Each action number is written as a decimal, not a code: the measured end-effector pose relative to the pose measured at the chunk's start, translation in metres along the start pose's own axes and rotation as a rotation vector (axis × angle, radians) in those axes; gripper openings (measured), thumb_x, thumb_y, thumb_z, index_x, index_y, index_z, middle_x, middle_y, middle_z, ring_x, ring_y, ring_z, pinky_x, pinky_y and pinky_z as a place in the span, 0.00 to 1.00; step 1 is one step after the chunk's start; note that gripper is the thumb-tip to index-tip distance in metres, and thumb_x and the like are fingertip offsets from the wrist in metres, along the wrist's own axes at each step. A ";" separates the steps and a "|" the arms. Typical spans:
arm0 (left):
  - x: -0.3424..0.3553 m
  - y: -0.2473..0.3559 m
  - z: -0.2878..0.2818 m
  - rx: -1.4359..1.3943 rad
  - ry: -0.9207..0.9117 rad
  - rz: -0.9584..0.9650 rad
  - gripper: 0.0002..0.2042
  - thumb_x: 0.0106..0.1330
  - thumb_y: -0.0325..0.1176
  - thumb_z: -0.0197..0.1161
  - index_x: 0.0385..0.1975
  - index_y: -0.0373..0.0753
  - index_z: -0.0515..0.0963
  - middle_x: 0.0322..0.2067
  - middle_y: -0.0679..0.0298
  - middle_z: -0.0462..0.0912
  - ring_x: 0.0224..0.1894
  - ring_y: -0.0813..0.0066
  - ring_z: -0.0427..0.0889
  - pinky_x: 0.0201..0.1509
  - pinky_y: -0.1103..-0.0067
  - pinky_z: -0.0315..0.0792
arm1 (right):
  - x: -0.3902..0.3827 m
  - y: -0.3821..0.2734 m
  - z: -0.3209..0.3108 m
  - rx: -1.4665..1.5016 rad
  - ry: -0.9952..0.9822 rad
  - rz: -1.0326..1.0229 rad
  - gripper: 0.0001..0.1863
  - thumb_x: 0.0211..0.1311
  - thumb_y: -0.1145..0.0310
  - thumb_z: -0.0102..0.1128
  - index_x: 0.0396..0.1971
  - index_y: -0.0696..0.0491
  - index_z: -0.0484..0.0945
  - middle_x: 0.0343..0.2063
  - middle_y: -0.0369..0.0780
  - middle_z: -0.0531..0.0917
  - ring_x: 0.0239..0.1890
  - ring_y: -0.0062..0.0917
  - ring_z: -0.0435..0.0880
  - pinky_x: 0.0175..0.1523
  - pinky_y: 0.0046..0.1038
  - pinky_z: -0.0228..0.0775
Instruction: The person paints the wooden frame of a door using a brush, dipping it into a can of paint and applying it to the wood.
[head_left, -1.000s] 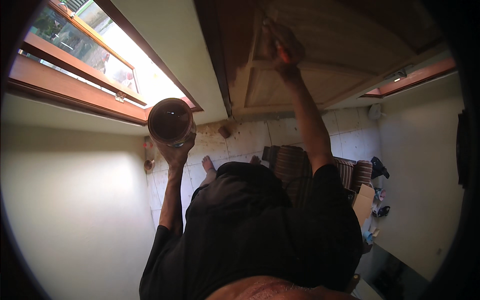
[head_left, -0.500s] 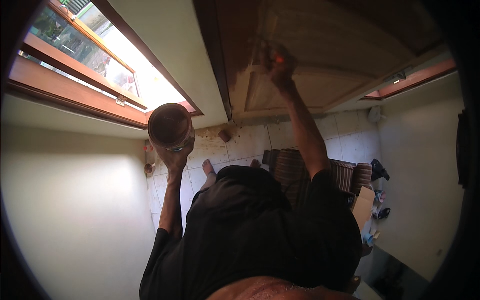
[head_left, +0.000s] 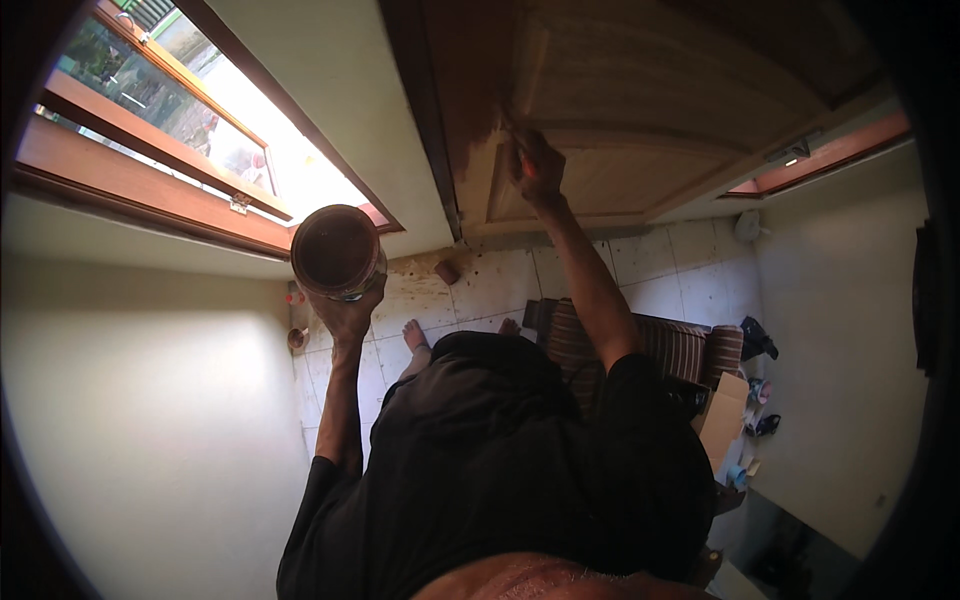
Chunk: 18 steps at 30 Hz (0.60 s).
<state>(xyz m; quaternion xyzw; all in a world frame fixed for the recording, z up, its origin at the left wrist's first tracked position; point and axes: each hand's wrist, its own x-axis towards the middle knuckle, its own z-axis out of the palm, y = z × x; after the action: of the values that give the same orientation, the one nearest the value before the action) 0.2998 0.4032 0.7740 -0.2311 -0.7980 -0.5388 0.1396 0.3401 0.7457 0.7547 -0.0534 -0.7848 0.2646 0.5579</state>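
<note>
My left hand (head_left: 345, 312) is closed around a round paint can (head_left: 337, 250) with brown paint inside, held up by the window corner. Raised at the panelled wooden door (head_left: 620, 100), my right hand (head_left: 540, 170) grips a paintbrush (head_left: 508, 118) with an orange-red patch on its handle. The bristle end rests against the door's left part, near where dark brown paint (head_left: 470, 90) meets the pale bare wood. The brush's tip is dim and hard to make out.
An open wood-framed window (head_left: 170, 130) stands left. A brown block (head_left: 447, 272) and a small brown pot (head_left: 298, 338) lie on the tiled floor (head_left: 500, 285). At right are a striped brown sofa (head_left: 665, 340), a cardboard box (head_left: 722, 420) and a white bag (head_left: 748, 226).
My right hand has moved left and down along the door with the brush. The left hand and the can stay nearly in place.
</note>
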 end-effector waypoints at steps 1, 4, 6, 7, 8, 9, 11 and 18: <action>0.000 0.000 0.003 -0.006 -0.012 0.002 0.33 0.38 0.32 0.76 0.49 0.32 0.73 0.43 0.56 0.80 0.44 0.65 0.80 0.52 0.70 0.73 | -0.019 0.011 0.000 -0.074 -0.034 0.018 0.09 0.63 0.74 0.60 0.43 0.54 0.80 0.24 0.37 0.82 0.20 0.18 0.79 0.25 0.21 0.72; 0.001 -0.003 -0.002 0.007 -0.050 -0.002 0.36 0.38 0.34 0.77 0.52 0.33 0.70 0.45 0.56 0.78 0.47 0.65 0.78 0.54 0.70 0.71 | -0.045 0.025 0.002 -0.140 -0.132 0.123 0.10 0.62 0.73 0.60 0.44 0.52 0.80 0.24 0.38 0.82 0.21 0.20 0.80 0.26 0.22 0.73; 0.001 -0.010 -0.010 0.025 -0.085 -0.041 0.45 0.37 0.38 0.79 0.58 0.34 0.63 0.51 0.55 0.71 0.53 0.63 0.72 0.59 0.68 0.66 | -0.032 0.010 0.000 -0.006 -0.201 0.259 0.11 0.62 0.72 0.62 0.44 0.53 0.81 0.24 0.36 0.82 0.21 0.12 0.77 0.24 0.20 0.71; -0.001 -0.014 -0.012 0.022 -0.091 -0.056 0.47 0.36 0.39 0.80 0.60 0.34 0.61 0.53 0.55 0.70 0.55 0.63 0.71 0.61 0.67 0.64 | -0.012 0.010 0.002 -0.050 -0.102 0.049 0.10 0.62 0.71 0.62 0.43 0.53 0.81 0.23 0.36 0.82 0.21 0.11 0.78 0.23 0.19 0.70; -0.002 -0.016 -0.011 0.015 -0.103 -0.072 0.49 0.36 0.40 0.80 0.62 0.34 0.59 0.54 0.55 0.68 0.57 0.63 0.69 0.63 0.67 0.62 | 0.014 0.009 0.002 -0.100 -0.005 -0.156 0.09 0.62 0.70 0.63 0.42 0.54 0.81 0.23 0.36 0.83 0.22 0.11 0.79 0.23 0.19 0.70; -0.001 -0.014 -0.009 -0.001 -0.100 -0.074 0.49 0.36 0.40 0.80 0.61 0.34 0.60 0.54 0.55 0.68 0.57 0.63 0.70 0.63 0.67 0.62 | 0.028 0.019 0.002 -0.058 -0.061 0.006 0.09 0.63 0.70 0.62 0.42 0.54 0.81 0.25 0.36 0.84 0.23 0.13 0.81 0.24 0.19 0.72; -0.002 -0.014 -0.008 0.021 -0.095 -0.064 0.48 0.37 0.40 0.80 0.61 0.34 0.60 0.53 0.55 0.70 0.56 0.64 0.71 0.62 0.67 0.63 | 0.066 -0.002 -0.008 0.054 0.028 0.012 0.08 0.59 0.72 0.65 0.39 0.54 0.81 0.26 0.37 0.84 0.23 0.20 0.82 0.25 0.20 0.73; -0.003 0.012 -0.010 -0.006 -0.083 -0.114 0.39 0.38 0.36 0.78 0.54 0.33 0.70 0.47 0.56 0.77 0.49 0.64 0.77 0.56 0.69 0.70 | 0.124 -0.032 -0.021 -0.131 0.364 -0.543 0.13 0.61 0.78 0.62 0.46 0.54 0.81 0.36 0.38 0.86 0.30 0.16 0.84 0.26 0.14 0.70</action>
<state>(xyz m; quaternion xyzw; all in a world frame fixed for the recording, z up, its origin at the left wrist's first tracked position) 0.3083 0.3972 0.7856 -0.2078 -0.8134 -0.5381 0.0747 0.3197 0.7726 0.8801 0.0756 -0.6730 0.0415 0.7346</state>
